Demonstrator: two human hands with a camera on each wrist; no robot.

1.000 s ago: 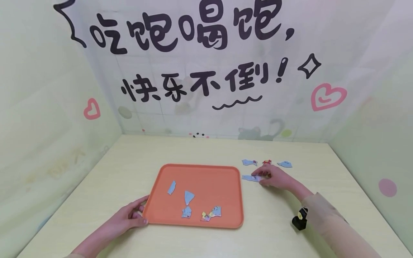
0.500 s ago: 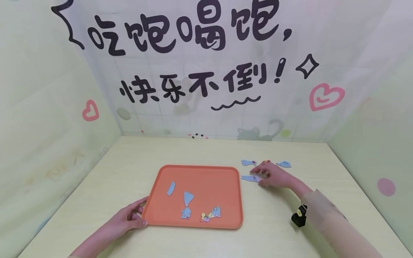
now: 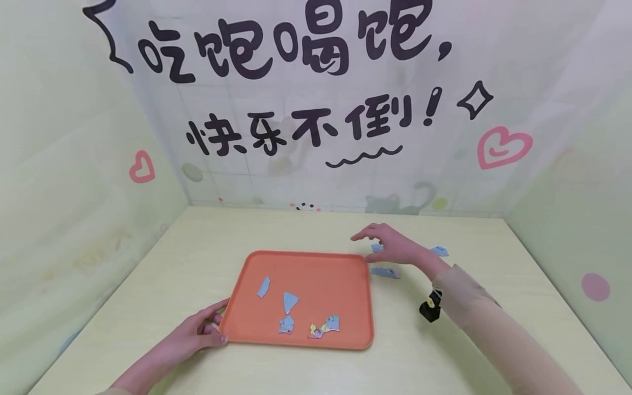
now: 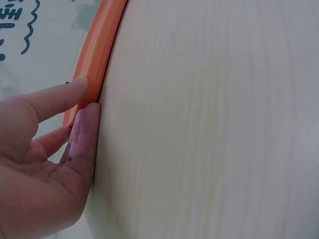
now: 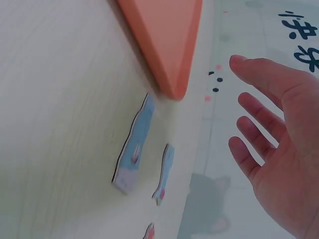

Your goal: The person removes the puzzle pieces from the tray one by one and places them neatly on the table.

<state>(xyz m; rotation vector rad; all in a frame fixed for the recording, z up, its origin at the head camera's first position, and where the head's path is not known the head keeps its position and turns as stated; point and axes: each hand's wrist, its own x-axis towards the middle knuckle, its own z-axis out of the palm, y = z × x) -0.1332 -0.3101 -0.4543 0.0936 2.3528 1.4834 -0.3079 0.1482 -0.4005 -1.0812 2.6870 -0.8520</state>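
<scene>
My left hand [image 3: 199, 329] holds the orange tray [image 3: 316, 274] by its front left corner. In the left wrist view its thumb lies on the rim and the other fingers bend against the outer side. Several irregular puzzle pieces lie in the tray, among them a pale blue triangular one [image 3: 289, 302] and a patterned blue and yellow one [image 3: 329, 323]. My right hand [image 3: 395, 245] hovers over the tray's back right corner, fingers spread and holding nothing. Below it on the table lies a long blue puzzle piece [image 5: 133, 149]; another blue piece [image 5: 163, 174] is partly hidden by the hand in the head view.
One more blue piece [image 3: 439, 250] lies right of the right wrist, and a red one [image 5: 149, 231] shows at the right wrist view's lower edge. A black device [image 3: 431, 308] hangs at the right wrist. Printed walls [image 3: 296, 181] enclose the pale wooden table [image 3: 217, 236].
My right hand has left the long blue piece, rising and moving left and back toward the tray's back right corner. The pieces and the left hand stay as they were.
</scene>
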